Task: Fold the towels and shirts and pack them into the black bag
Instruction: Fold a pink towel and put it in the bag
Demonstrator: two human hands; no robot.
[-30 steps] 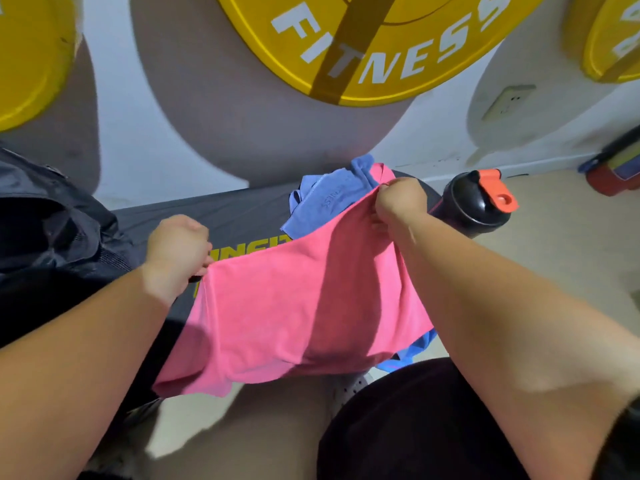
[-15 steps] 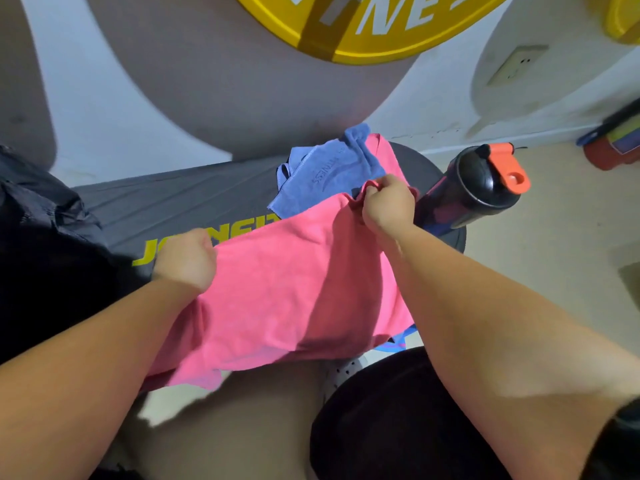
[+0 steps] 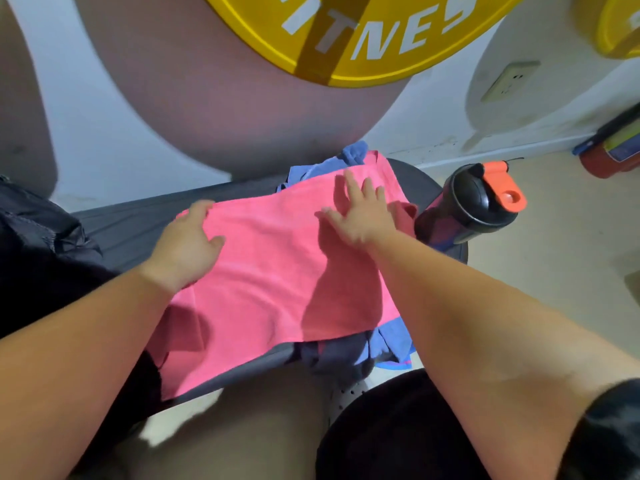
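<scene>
Step in hand, judged from the layout: flattening the pink towel [image 3: 284, 271] ahead of its first fold. The pink towel lies spread on the dark padded surface [image 3: 138, 230], directly in front of the person. It partly covers a blue towel [image 3: 322, 169], whose cloth shows past the far edge and past the near right corner.

Hands: the right hand [image 3: 362, 216] lies flat on the far right part of the pink towel, fingers straight and spread, holding nothing. The left hand [image 3: 187, 245] rests at the left edge with fingers relaxed and thumb on the cloth; no grip is visible.

Orientation: the long axis of the pink towel runs left to right along the surface, with the right end somewhat farther from the person. The short edges face the black bag [image 3: 38, 247] on the left and the shaker bottle [image 3: 474, 209] on the right. The near left corner appears to droop over the front edge of the surface.

Next move, as a judgement: pinch both corners of one short edge and carry them to the opposite short edge, halving the long axis. Keep the edges aligned, since the cloth is limp and the blue towel beneath makes an uneven base. Avoid the shaker bottle, which sits just beside the right edge. Nothing pink shows in the black bag, which lies apart to the left.
</scene>
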